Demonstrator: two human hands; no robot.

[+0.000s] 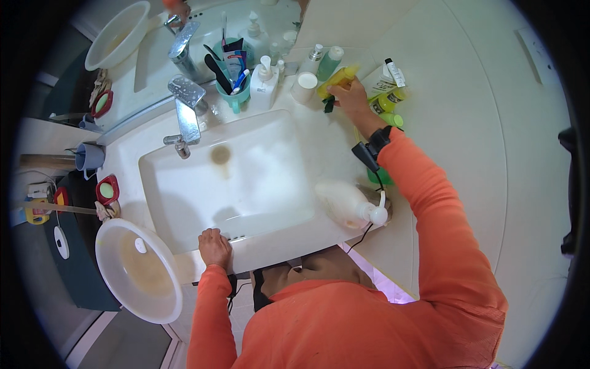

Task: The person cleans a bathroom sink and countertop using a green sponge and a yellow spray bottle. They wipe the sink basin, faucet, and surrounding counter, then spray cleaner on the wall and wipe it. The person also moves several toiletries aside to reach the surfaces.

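Note:
My right hand (351, 99) is closed around a yellow bottle (336, 81) at the back right of the counter. A small dark green item (328, 104) shows just below the bottle's lower end; I cannot tell whether it is part of it. My left hand (215, 246) rests on the front rim of the white sink (258, 175), fingers bent toward the basin; whether it grips the rim is unclear. White cosmetic containers, including a round-lidded jar (304, 86), and a green bottle (331, 62) stand left of my right hand.
A chrome faucet (186, 113) overhangs the sink. Behind it stand a teal cup (236, 99) with toothbrushes and a white pump bottle (264, 87). A large pump bottle (345, 203) is at front right. Left are a basin (175, 276) of cloudy water and a red soap dish (107, 189).

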